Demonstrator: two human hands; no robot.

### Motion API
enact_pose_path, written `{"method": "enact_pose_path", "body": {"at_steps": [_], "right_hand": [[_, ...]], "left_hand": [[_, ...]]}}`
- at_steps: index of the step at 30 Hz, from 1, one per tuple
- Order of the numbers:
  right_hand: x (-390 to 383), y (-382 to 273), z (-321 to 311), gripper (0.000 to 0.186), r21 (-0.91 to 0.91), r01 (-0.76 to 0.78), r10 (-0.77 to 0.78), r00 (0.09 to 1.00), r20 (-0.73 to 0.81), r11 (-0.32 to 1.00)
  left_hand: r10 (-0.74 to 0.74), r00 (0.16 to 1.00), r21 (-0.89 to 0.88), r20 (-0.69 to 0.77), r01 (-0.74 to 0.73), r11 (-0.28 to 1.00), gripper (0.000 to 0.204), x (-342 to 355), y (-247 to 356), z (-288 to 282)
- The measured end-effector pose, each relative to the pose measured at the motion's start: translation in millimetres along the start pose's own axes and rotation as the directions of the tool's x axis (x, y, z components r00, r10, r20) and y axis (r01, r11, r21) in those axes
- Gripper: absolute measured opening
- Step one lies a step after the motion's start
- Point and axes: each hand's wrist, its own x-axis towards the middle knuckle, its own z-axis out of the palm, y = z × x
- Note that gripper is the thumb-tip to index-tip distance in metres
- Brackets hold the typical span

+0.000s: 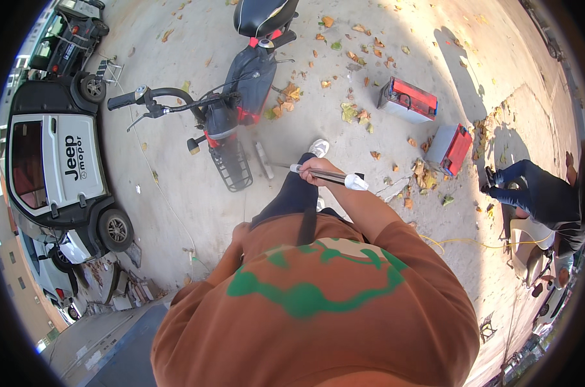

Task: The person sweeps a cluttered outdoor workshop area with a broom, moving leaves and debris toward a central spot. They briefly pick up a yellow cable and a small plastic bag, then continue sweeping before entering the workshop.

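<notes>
My right hand (pixel 316 173) is wrapped around a long pole with white fittings (pixel 331 175), held out in front of my waist. From the pole's far end a thin rod leads left to a pale, blurred bar (pixel 264 160) close to the ground. What kind of head it is cannot be made out. The bar is beside the black wire basket (pixel 233 169) of a red and black electric scooter (pixel 244 87), which stands just ahead. My left hand (pixel 241 233) hangs low at my left hip, away from the scooter; its fingers are mostly hidden.
Two red-topped pale boxes (pixel 408 100) stand on the concrete to the right, among dry leaves (pixel 424 174). A white and black car (pixel 60 161) is parked at left. At the right edge a person (pixel 537 193) is near a yellow cable (pixel 460 241). Thin line (pixel 170 200) crosses the ground at left.
</notes>
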Motion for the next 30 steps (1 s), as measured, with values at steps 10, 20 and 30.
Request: {"method": "enact_pose_path", "body": {"at_steps": [10,20,30], "right_hand": [[-84,-248,33,0.024,-0.758,0.262,-0.75,0.517,-0.413,0.598],[-257,-86,-12,0.058,-0.407,0.701,-0.76,0.299,-0.577,0.585],[-218,186,27,0.056,-0.174,0.562,-0.368,0.252,-0.895,0.808]], "left_hand": [[0.251,0.965,0.206,0.073,-0.261,0.943,0.031,107,145,-51],[0.463,0.821,0.059,0.334,-0.509,0.859,0.035,160,377,-42],[0.268,0.712,0.226,0.649,-0.517,0.826,0.028,158,454,20]]}}
